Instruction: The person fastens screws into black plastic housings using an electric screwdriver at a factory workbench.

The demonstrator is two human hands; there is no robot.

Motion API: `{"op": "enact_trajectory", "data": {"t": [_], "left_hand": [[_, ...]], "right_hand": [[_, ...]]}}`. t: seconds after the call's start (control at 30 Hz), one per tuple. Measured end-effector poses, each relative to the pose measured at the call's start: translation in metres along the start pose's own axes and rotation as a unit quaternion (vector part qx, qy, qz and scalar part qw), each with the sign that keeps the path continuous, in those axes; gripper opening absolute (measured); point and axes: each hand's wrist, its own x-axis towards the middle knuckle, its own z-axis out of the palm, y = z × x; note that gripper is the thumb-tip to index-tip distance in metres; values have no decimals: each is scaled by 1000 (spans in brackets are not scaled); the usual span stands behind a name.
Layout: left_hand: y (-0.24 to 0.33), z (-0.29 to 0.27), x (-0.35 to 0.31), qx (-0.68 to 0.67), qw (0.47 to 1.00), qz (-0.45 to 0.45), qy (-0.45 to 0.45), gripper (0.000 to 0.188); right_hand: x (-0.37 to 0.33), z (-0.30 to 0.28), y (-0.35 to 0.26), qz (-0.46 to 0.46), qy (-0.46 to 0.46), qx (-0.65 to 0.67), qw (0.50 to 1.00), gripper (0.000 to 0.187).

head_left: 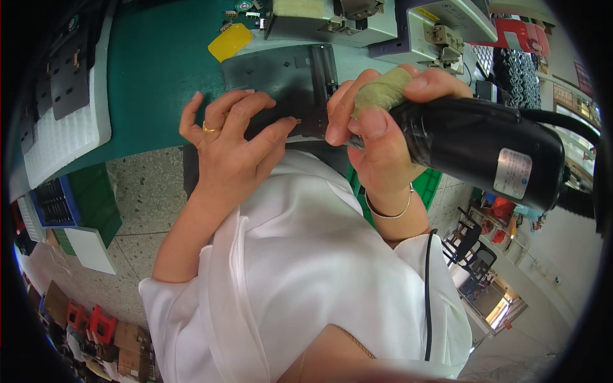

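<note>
A black plastic panel (268, 70) with raised edges lies at the near side of the green bench. My left hand (236, 131), wearing a gold ring, rests over the panel with its fingers apart. A fingertip of it touches the panel's near edge beside a tiny brass-coloured piece (298, 120). My right hand (383, 140) is closed round the front of a black corded electric screwdriver (485, 140), held tilted with its metal tip toward the panel. A yellowish-green wrap (382, 89) covers one finger of this hand. The screwdriver's exact contact point is hidden.
Grey metal machines (332, 29) stand behind the panel, with a yellow card (230, 43) and small electronic parts nearby. More black panels (67, 80) lie on white foam (96, 121) at left. Green and blue crates (96, 198) stand below. The black cable (562, 121) runs off right.
</note>
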Motion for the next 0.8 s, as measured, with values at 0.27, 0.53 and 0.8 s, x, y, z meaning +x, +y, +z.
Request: {"op": "enact_trajectory", "data": {"t": [0.27, 0.53, 0.8], "left_hand": [[1, -5, 11, -67, 996, -19, -49, 20], [10, -2, 12, -46, 997, -20, -58, 18], [12, 2, 14, -46, 997, -10, -56, 19]], "right_hand": [[-10, 1, -1, -42, -37, -37, 998, 39], [-9, -30, -7, -118, 22, 42, 992, 44], [43, -109, -46, -251, 273, 15, 929, 45]]}}
